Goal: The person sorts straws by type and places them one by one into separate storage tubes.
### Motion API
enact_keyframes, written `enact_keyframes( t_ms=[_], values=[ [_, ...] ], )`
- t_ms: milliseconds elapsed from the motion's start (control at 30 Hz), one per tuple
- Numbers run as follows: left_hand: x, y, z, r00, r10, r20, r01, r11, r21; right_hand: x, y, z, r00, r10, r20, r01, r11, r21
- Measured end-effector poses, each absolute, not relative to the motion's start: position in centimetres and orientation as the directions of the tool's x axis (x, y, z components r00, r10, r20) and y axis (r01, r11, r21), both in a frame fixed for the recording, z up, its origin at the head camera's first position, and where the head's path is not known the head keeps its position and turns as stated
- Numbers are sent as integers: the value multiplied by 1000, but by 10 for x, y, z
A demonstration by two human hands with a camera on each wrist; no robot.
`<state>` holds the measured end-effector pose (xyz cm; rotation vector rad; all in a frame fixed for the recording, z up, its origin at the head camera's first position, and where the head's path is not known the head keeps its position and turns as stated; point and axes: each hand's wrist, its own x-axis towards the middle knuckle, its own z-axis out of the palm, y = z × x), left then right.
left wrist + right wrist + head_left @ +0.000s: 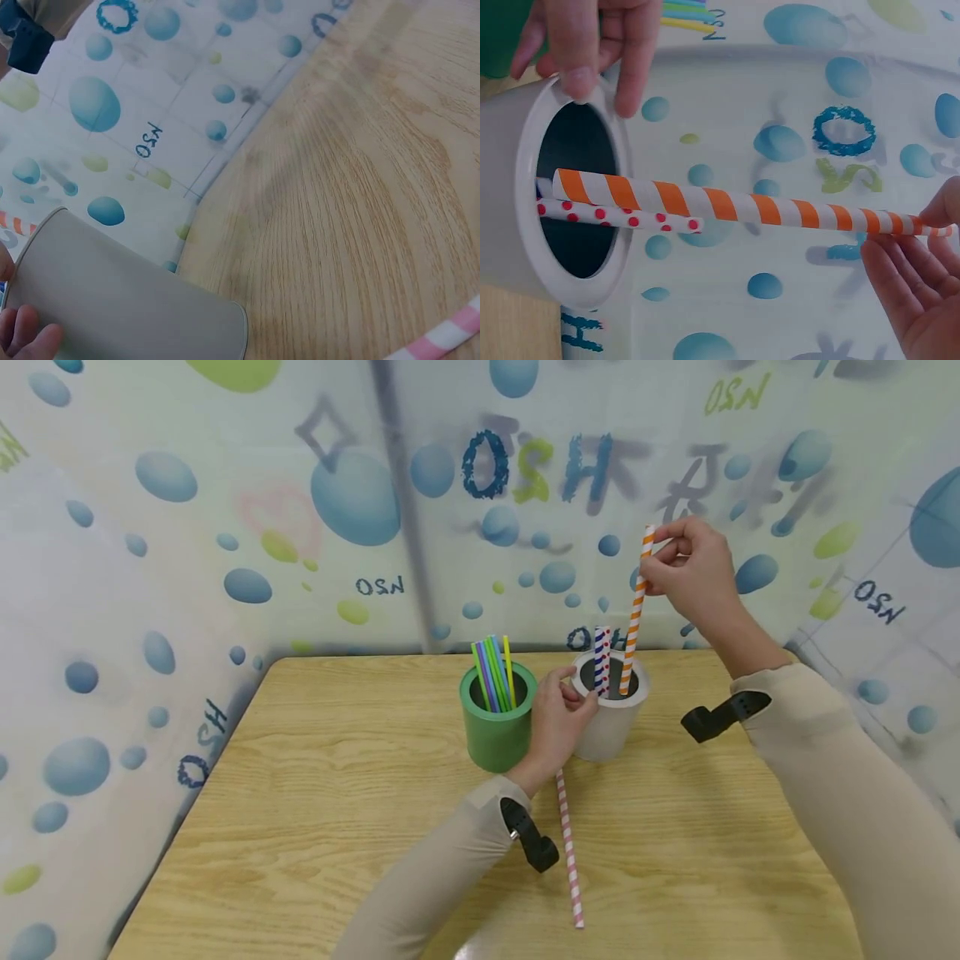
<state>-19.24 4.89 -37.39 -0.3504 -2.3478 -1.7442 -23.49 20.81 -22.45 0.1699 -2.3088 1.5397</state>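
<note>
My right hand (693, 564) pinches an orange-and-white striped paper straw (636, 614) near its top. The straw stands nearly upright, its lower end at the mouth of a white cup (606, 735). Inside that cup are a blue-patterned straw (598, 660) and a white straw with red dots (634, 218). Around the cup's near-left rim, my left hand (555, 714) holds it with thumb and fingers; in the left wrist view, fingertips (26, 334) lie against its side. A pink-and-white striped straw (570, 852) lies on the table, its far end hidden by my left hand.
A green cup (495, 739) with several thin coloured sticks (491, 672) stands just left of my left hand. The wooden table (337, 810) ends at a patterned backdrop (360, 602) behind the cups.
</note>
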Motion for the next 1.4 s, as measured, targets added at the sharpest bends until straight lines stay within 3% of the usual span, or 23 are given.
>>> enact_keyframes(
  t_ms=[733, 1067, 1400],
  values=[
    [-190, 47, -372, -958, 65, 280, 287, 289, 913, -240, 220, -293, -992, -52, 113, -123, 536, -835],
    [-191, 48, -373, -950, 62, 305, 310, 284, 907, -236, 222, -305, -990, -128, 52, -119, 592, -797],
    [-192, 49, -375, -945, 62, 321, 325, 273, 905, -240, 221, -312, -994, -108, 14, -80, 644, -761]
  ],
)
